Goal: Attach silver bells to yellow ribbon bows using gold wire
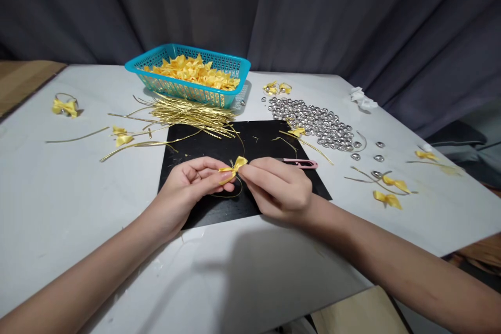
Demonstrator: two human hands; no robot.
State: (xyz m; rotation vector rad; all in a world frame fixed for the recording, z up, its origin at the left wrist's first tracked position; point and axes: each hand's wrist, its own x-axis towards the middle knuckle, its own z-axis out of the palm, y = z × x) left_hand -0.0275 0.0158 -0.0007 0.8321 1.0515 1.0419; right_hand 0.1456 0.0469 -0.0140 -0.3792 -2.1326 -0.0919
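Over the black mat, my left hand pinches a yellow ribbon bow between thumb and fingers. Closed at the bow's right side, my right hand grips its edge with thumb and forefinger. A thin gold cord loops below the bow, and short cord ends stick up above it. The fingers partly hide how cord and bow are joined. Just behind my right hand, pink thread snips lie on the mat.
Behind the mat lies a pile of gold cords. A blue basket full of yellow bows stands at the back. Silver beads are heaped to the right. Loose bows with cords lie on the white table, near a crumpled tissue.
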